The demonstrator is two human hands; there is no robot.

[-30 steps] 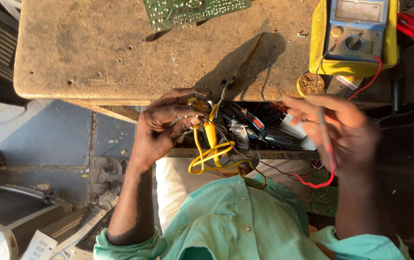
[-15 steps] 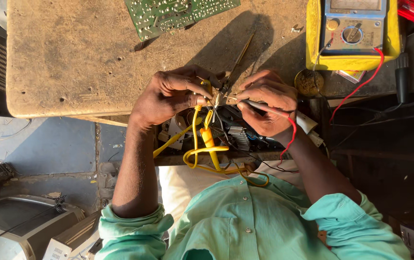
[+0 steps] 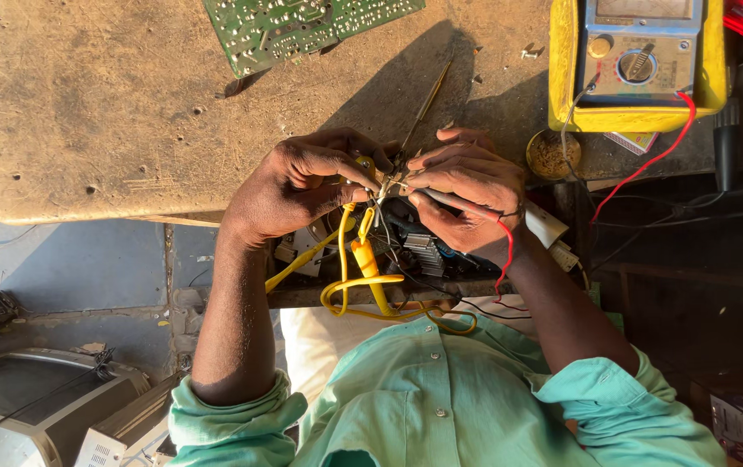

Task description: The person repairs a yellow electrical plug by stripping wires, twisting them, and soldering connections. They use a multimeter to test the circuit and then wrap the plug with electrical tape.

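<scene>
At the near edge of the worn wooden bench (image 3: 112, 112), the left hand (image 3: 298, 186) pinches thin yellow wires (image 3: 363, 277) between closed fingers. Just beside it, the right hand (image 3: 467, 190) grips a slim grey probe (image 3: 449, 201) with a red lead.

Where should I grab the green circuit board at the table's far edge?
Grip the green circuit board by its near left corner, coming from the left side. That corner seems lifted off the worn wooden table, judging by its shadow, and nothing crowds it.

One head-worn camera looks steeply down, close over the worn workbench (image 3: 112, 130) edge
</scene>
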